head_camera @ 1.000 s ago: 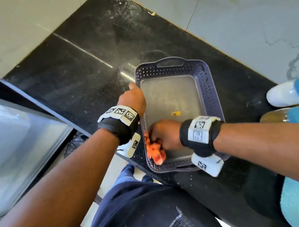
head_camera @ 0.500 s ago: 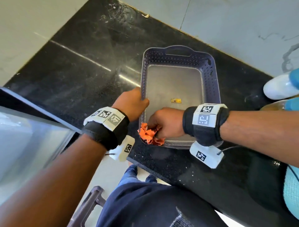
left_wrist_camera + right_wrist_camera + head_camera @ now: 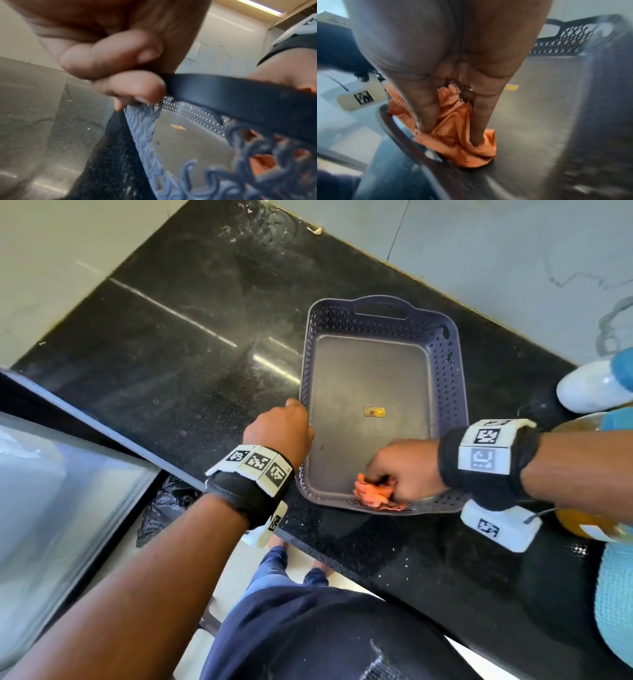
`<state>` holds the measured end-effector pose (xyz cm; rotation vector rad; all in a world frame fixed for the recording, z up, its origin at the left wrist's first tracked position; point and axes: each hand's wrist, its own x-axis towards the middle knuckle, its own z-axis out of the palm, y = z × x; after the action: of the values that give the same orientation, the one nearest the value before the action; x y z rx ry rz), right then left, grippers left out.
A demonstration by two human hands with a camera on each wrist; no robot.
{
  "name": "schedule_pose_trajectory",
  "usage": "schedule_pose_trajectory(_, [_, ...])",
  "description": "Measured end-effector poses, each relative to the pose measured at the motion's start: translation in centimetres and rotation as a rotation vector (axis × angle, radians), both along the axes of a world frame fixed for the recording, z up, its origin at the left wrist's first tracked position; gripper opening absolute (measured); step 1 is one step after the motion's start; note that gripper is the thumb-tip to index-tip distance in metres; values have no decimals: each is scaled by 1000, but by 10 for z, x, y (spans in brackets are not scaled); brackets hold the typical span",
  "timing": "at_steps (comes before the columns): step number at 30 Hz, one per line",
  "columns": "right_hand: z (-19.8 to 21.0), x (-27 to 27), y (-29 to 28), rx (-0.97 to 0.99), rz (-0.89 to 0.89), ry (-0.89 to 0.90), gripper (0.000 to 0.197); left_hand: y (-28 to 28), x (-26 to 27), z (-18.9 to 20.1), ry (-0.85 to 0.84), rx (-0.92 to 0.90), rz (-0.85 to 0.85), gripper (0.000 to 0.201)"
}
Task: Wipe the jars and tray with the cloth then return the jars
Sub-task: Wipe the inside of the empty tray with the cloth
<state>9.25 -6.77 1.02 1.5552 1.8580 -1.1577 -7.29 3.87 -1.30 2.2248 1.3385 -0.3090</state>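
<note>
Right hand (image 3: 404,469) gripped the cloth (image 3: 375,493) at the tray's (image 3: 445,361) near end.
It had swept across from the near-left corner; left hand (image 3: 279,433) still pinched the left rim. Jars (image 3: 596,386) stood off right on the counter (image 3: 171,344), so wiping seemed unfinished.

A black speckled stone counter (image 3: 191,344) runs at a slant across the room, glossy enough to catch streaks of light, with dusty smears near its far corner. Past its far edge lies a pale tiled surface (image 3: 496,254) with thin grout lines and a few grey veins. At the left, below the counter's near edge, sits a large pale glassy panel (image 3: 51,491), and a crumpled black plastic bag (image 3: 164,508) lies beside it. Seen from the left wrist, a cream wall (image 3: 223,44) carries a white switch plate (image 3: 194,52), and a long strip light (image 3: 257,5) glows overhead.
</note>
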Motion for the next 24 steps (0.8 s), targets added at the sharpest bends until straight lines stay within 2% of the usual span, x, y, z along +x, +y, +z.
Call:
schedule_pose_trajectory(3, [10, 25, -12, -111, 121, -149, 14, -1, 0, 0, -15, 14, 14, 15])
schedule_pose_trajectory(5, [15, 29, -16, -139, 149, -189, 16, -1, 1, 1, -22, 11, 36, 17])
schedule_pose_trajectory(7, [15, 18, -12, -110, 86, -141, 17, -3, 4, 1, -25, 10, 46, 12])
schedule_pose_trajectory(10, [4, -21, 12, 59, -55, 25, 13, -5, 8, 0, -37, -18, 46, 10])
schedule_pose_trajectory(13, [1, -56, 41, 182, -84, 120, 23, -1, 11, -1, -25, -22, 30, 8])
schedule_pose_trajectory(14, [2, -59, 45, 186, -75, 128, 20, 1, 10, -1, -16, -13, 21, 9])
schedule_pose_trajectory(16, [1, -47, 39, 149, -45, 101, 14, 5, 9, -2, -2, 14, -4, 15])
schedule_pose_trajectory(21, [13, 15, -3, -46, 87, -145, 25, 16, 7, -6, -3, 30, -38, 14])
schedule_pose_trajectory(24, [24, 34, -15, -84, 109, -203, 26, 24, 7, -5, 6, 42, -68, 15])
